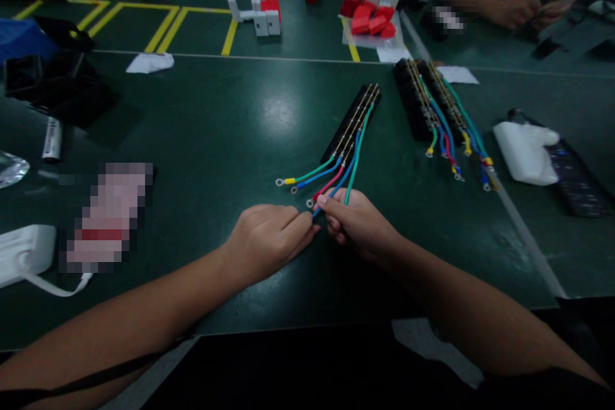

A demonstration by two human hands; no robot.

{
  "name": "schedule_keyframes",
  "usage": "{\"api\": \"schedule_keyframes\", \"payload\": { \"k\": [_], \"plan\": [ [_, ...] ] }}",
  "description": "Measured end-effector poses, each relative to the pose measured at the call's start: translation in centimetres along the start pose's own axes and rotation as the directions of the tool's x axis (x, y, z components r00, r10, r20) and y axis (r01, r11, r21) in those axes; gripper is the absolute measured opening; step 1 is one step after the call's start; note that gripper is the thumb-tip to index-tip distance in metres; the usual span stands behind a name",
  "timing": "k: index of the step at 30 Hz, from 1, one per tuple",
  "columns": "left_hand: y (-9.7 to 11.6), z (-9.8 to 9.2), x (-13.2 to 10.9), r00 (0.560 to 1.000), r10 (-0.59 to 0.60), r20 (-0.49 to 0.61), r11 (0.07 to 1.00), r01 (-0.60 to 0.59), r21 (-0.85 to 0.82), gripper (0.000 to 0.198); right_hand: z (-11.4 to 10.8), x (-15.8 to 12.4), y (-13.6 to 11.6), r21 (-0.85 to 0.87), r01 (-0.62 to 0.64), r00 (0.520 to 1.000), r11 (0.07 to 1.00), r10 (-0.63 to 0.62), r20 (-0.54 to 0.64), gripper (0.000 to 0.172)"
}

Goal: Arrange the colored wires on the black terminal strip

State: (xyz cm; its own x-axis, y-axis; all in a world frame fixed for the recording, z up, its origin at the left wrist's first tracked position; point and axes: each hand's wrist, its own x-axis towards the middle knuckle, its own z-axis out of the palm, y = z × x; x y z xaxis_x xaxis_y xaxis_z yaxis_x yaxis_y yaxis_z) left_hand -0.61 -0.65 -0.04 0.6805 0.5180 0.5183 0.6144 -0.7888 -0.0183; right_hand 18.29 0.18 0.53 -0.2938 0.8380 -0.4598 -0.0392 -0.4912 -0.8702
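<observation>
A black strip (348,125) with brass-coloured bars lies on the green table, several coloured wires running from it toward me. My left hand (271,237) is closed around the end of a blue wire (339,187); its tip is hidden in the fingers. With thumb and fingers pinched, my right hand (355,218) grips the same blue wire a little farther up. A green wire (353,170) passes down to the right hand's fingers. Just beyond my hands, a red wire (331,184) and other wires end in ring terminals (280,182).
Two more wired black strips (413,102) lie to the right, near a white device (526,150). At left are a pixelated phone (113,211), a white charger (26,253) and a marker (52,139). Red parts (372,19) lie at the back; a co-worker's hands (533,11) are far right.
</observation>
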Motion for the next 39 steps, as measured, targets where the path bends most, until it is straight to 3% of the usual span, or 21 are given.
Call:
{"api": "schedule_keyframes", "payload": {
  "k": [16, 39],
  "plan": [
    [0.56, -0.30, 0.62, 0.999, -0.028, 0.028, 0.999, 0.028, 0.023, 0.030, -0.10, 0.12, 0.24, -0.039, 0.010, 0.999, 0.999, -0.011, -0.031, 0.031],
    [0.34, 0.30, 0.40, 0.998, -0.036, 0.052, 0.999, 0.037, -0.015, 0.027, -0.24, 0.31, 0.47, -0.013, 0.003, 1.000, 1.000, -0.003, -0.017, 0.027]
  ]
}}
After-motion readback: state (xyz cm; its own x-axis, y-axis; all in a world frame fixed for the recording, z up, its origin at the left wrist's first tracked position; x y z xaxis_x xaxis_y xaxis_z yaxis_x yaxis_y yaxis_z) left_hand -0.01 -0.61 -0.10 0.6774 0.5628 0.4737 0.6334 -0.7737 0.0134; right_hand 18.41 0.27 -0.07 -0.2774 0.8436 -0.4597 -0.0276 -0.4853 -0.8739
